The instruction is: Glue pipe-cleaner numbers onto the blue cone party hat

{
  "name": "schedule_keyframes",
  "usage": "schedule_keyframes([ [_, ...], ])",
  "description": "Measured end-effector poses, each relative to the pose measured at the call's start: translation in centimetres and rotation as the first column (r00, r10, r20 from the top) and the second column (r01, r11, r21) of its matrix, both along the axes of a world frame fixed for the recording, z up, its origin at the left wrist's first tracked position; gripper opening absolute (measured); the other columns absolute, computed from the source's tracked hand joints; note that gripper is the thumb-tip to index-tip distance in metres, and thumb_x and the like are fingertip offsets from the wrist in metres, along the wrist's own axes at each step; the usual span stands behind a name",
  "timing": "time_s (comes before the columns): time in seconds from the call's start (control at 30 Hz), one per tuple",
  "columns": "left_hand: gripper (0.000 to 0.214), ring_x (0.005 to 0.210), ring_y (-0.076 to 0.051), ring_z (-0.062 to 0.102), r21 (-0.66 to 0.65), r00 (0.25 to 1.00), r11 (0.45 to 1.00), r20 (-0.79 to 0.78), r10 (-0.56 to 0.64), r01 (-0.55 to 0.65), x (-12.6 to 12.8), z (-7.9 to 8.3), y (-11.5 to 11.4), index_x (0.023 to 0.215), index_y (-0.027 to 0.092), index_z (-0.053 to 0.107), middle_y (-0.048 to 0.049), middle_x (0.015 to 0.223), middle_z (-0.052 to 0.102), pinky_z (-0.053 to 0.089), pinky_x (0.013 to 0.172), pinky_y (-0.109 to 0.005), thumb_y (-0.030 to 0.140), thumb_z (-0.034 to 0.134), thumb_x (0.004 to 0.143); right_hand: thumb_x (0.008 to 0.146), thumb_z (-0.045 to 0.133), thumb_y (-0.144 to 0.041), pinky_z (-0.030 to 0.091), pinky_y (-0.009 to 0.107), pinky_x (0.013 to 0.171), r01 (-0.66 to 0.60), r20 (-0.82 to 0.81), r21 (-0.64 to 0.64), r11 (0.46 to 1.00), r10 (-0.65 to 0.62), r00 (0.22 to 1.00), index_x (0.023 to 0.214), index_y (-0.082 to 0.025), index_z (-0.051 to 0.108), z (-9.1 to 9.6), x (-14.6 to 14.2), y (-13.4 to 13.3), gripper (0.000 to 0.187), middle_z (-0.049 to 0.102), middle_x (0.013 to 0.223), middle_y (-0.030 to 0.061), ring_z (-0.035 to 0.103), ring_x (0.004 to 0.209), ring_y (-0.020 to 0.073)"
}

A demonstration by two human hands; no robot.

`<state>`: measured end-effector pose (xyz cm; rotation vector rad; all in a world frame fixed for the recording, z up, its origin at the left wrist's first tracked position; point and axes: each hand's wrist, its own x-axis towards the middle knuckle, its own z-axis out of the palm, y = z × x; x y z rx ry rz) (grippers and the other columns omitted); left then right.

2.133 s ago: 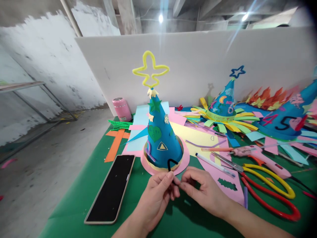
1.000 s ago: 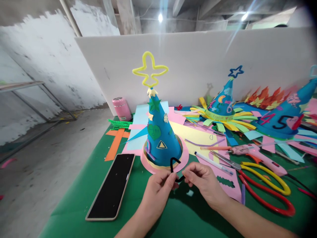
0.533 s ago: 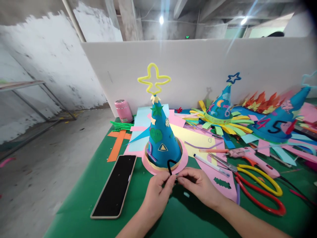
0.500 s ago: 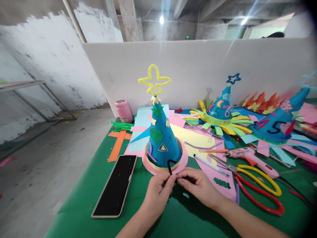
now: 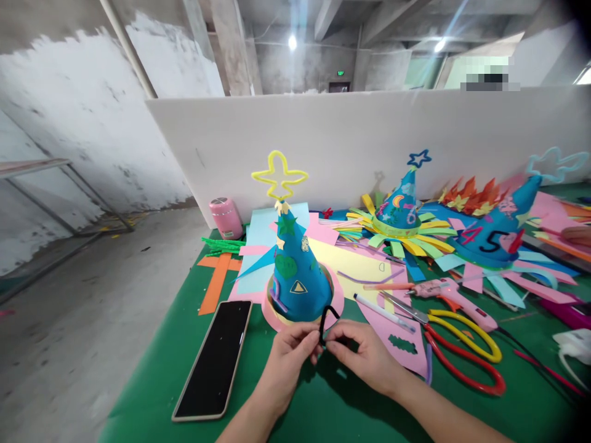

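A short black pipe cleaner (image 5: 322,322), bent into a hook at its upper end, is pinched between the fingertips of my left hand (image 5: 287,358) and my right hand (image 5: 362,355). Both hands are closed, close together, just above the green table. Right behind them stands a blue cone hat (image 5: 307,261) with a pink brim. It carries a green star, a heart, small cut-outs and a triangle, and a yellow pipe-cleaner shape (image 5: 279,175) rises from its tip. To the left of my left hand lies a phone (image 5: 215,363), its screen dark.
Right of my hands lie scissors (image 5: 462,351), a pink glue gun (image 5: 455,297) with its cord, and a white pen (image 5: 384,312). Two more blue hats (image 5: 399,206) stand farther right. A pink jar (image 5: 226,218) and green pipe cleaners (image 5: 222,247) sit back left. Another person's hand (image 5: 577,235) shows far right.
The black pipe cleaner's lower end now curls up near my right fingertips, and its upper hook has opened a little. The whole view has shifted slightly; another person's hand now shows at right.
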<state>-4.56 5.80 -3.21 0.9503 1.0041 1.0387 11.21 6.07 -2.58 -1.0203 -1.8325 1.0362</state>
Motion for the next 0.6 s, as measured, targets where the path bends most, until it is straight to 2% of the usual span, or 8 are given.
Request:
schedule_keyframes([
  [0.1, 0.016, 0.053, -0.008, 0.047, -0.067, 0.994, 0.998, 0.104, -0.016, 0.023, 0.0, 0.0, 0.1, 0.075, 0.012, 0.066, -0.0009, 0.058, 0.057, 0.035, 0.049, -0.019, 0.026, 0.066, 0.066, 0.079, 0.051, -0.021, 0.038, 0.021, 0.057, -0.022, -0.014, -0.077, 0.997, 0.021, 1.000, 0.068, -0.015, 0.058, 0.0, -0.1, 0.0, 0.015, 0.057, 0.065, 0.0007, 0.050, 0.062, 0.0111],
  [0.23, 0.011, 0.054, -0.006, 0.047, -0.109, 0.977, 0.991, 0.205, -0.060, 0.084, 0.1, 0.2, 0.3, 0.070, 0.011, 0.065, -0.0003, 0.060, 0.056, 0.035, 0.051, -0.017, 0.022, 0.066, 0.067, 0.082, 0.048, -0.025, 0.033, 0.021, 0.052, -0.112, -0.140, -0.225, 0.968, 0.081, 0.987, 0.069, -0.015, 0.057, -0.3, 0.0, 0.0, 0.019, 0.055, 0.064, -0.0002, 0.045, 0.058, 0.0096],
  [0.33, 0.008, 0.053, -0.005, 0.047, -0.123, 0.963, 0.988, 0.263, -0.057, 0.092, 0.1, 0.3, 0.4, 0.071, 0.013, 0.064, 0.0007, 0.065, 0.057, 0.036, 0.053, -0.018, 0.019, 0.066, 0.067, 0.080, 0.050, -0.025, 0.029, 0.021, 0.050, -0.137, -0.204, -0.299, 0.944, 0.076, 0.976, 0.067, -0.014, 0.053, -0.7, 0.2, 0.1, 0.017, 0.048, 0.061, -0.0020, 0.039, 0.055, 0.0084],
  [0.43, 0.007, 0.051, -0.004, 0.046, -0.134, 0.959, 0.987, 0.278, -0.053, 0.093, 0.2, 0.5, 0.6, 0.065, 0.013, 0.061, 0.0024, 0.061, 0.055, 0.035, 0.052, -0.017, 0.018, 0.066, 0.067, 0.079, 0.051, -0.025, 0.026, 0.021, 0.049, -0.164, -0.251, -0.358, 0.919, 0.074, 0.965, 0.064, -0.014, 0.050, -0.8, 0.3, 0.1, 0.018, 0.042, 0.058, -0.0034, 0.034, 0.053, 0.0078],
  [0.6, 0.013, 0.051, -0.005, 0.046, -0.141, 0.966, 0.984, 0.248, -0.069, 0.106, 0.7, 1.1, 1.1, 0.060, 0.013, 0.058, 0.0015, 0.057, 0.055, 0.033, 0.051, -0.017, 0.019, 0.065, 0.069, 0.076, 0.051, -0.023, 0.026, 0.021, 0.049, -0.188, -0.311, -0.436, 0.880, 0.049, 0.949, 0.063, -0.015, 0.049, -0.5, 0.6, 0.3, 0.016, 0.042, 0.057, -0.0034, 0.034, 0.053, 0.0080],
])
